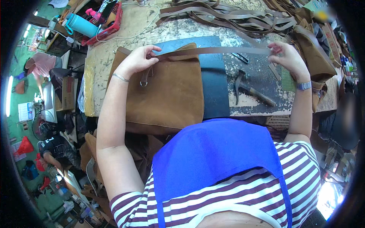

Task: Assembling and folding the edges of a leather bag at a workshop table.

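Observation:
A long brown leather strap [218, 50] stretches nearly level between my two hands, above the far edge of a brown leather bag. My left hand [137, 62] pinches its left end between thumb and fingers, over the bag's upper left. The strap's right part is gripped by my right hand [289, 60], out over the dark worn tabletop. The brown bag [167, 95] lies flat at the table's near edge, partly on a dark blue-black board [216, 87]. A short leather tab with a metal D-ring [143, 84] hangs below my left hand.
A hammer [258, 95] and a small metal tool [240, 57] lie right of the board. Many leather straps [228, 17] are heaped at the back. A red basket [110, 30] with a blue tumbler [80, 25] stands back left; more brown bags [313, 53] sit at right.

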Demonstrator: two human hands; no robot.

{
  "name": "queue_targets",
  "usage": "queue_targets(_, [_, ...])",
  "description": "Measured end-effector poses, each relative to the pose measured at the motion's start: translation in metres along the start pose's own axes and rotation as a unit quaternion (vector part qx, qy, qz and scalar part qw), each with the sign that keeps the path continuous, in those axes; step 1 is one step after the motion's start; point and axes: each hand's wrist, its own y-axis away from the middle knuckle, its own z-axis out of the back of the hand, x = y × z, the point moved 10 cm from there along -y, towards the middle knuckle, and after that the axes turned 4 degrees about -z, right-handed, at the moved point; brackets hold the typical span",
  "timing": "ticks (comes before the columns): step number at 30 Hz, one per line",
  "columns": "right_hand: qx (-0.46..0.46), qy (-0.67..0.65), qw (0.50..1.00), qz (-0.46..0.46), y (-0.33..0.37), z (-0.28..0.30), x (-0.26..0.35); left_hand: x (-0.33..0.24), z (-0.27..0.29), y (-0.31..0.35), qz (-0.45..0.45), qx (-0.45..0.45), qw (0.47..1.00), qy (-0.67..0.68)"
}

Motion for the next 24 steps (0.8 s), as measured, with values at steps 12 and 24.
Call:
queue_targets(12, [-0.024,-0.045,0.944,0.325,-0.064,-0.14,0.212,0.022,-0.002,-0.002,0.04,-0.014,0.989,0.144])
queue_targets(24, [0.066,0.013,0.944,0.323,-0.1,-0.15,0.256,0.018,0.0,-0.009,0.031,-0.037,0.994,0.099])
